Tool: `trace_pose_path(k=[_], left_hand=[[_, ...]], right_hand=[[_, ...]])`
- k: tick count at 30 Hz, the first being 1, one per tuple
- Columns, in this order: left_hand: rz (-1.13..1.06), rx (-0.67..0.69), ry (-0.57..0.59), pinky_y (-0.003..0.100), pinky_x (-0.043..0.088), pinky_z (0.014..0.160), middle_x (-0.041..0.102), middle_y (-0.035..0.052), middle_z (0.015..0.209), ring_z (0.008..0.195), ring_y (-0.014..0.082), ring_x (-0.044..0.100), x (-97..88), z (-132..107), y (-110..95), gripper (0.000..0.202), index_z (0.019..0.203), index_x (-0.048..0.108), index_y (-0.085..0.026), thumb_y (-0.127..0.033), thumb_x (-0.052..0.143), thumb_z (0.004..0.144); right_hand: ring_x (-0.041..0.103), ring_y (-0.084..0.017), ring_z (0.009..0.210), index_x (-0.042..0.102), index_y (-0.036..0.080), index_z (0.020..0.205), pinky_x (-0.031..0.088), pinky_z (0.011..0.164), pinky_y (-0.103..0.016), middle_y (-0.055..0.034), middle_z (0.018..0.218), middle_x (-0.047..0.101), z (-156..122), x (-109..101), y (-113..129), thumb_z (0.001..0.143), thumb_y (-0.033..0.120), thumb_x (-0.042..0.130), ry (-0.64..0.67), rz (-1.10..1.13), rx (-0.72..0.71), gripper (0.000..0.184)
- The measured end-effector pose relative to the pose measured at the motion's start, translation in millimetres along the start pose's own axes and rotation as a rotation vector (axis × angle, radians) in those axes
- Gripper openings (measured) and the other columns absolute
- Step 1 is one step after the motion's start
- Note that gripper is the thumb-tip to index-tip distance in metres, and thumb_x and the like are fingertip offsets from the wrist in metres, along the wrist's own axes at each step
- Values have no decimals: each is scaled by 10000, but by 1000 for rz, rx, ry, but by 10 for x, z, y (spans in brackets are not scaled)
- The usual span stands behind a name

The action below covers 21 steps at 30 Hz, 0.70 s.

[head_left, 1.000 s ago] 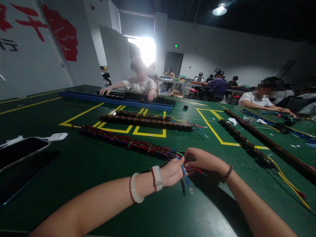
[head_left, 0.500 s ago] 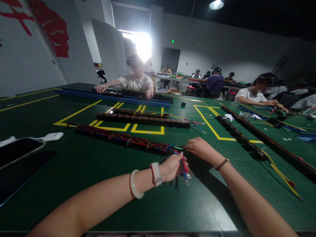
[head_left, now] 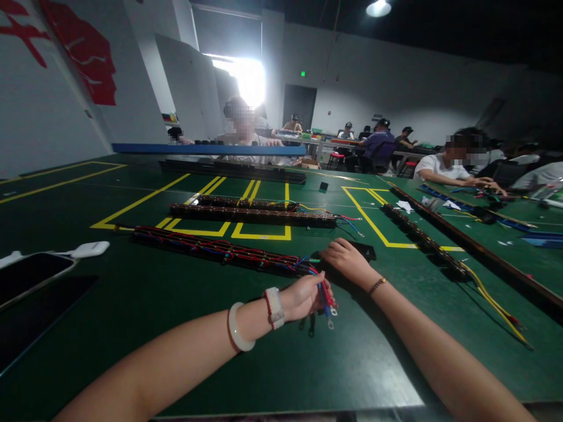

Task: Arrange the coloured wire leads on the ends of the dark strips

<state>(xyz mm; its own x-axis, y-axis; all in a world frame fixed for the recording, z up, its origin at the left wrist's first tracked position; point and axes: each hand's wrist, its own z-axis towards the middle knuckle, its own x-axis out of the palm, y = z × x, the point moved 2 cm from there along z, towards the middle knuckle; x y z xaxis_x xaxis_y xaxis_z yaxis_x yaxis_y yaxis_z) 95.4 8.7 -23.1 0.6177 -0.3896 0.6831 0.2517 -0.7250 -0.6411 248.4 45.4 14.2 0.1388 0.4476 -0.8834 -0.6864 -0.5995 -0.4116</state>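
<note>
My left hand [head_left: 302, 298] is closed on a small bundle of red and blue wires [head_left: 325, 296] whose ring terminals hang off my fingers. These wires lead from the right end of a long dark strip [head_left: 211, 249] laced with red and blue wiring, lying on the green table [head_left: 264, 363]. My right hand [head_left: 345, 259] rests farther out at that strip's end, fingers curled on the table beside a small black piece [head_left: 365, 251]; what it holds is hidden.
Two more wired strips [head_left: 250, 214] lie inside yellow floor-style markings. Another long strip [head_left: 422, 237] with yellow wires runs along the right. A phone [head_left: 30, 275] and white case [head_left: 90, 250] sit at left. A person opposite lifts a blue rail [head_left: 206, 149]; others work beyond.
My left hand gathered the wires into a tighter grip and drew back a little. My right hand moved outward to the strip's end. The person opposite raised the blue rail off the table.
</note>
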Motion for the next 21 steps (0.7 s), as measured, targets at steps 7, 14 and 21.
trace_pose_path(k=[7,14,21], left_hand=[[-71,4,51,302,460,708,604,54,566,541,151,602,-14,43,22,406,748,554,-105,-309,267,950],[-122,34,132,372,447,805,643,127,614,621,196,632,46,-28,29,475,752,616,-49,-341,272,901],[-34,144,-54,390,460,777,631,68,613,604,177,642,82,-52,92,340,820,490,-127,-239,194,946]], right_hand=[[558,-193,954,590,201,1126,359,954,-393,-58,1017,665,-219,-116,49,891,198,459,-256,83,-163,269],[566,-186,783,595,180,1055,428,861,-401,-74,880,659,-257,-104,117,857,282,496,-310,200,-295,243],[567,-158,676,608,195,922,454,660,-310,-45,762,655,-195,-40,167,904,219,449,-547,536,155,162]])
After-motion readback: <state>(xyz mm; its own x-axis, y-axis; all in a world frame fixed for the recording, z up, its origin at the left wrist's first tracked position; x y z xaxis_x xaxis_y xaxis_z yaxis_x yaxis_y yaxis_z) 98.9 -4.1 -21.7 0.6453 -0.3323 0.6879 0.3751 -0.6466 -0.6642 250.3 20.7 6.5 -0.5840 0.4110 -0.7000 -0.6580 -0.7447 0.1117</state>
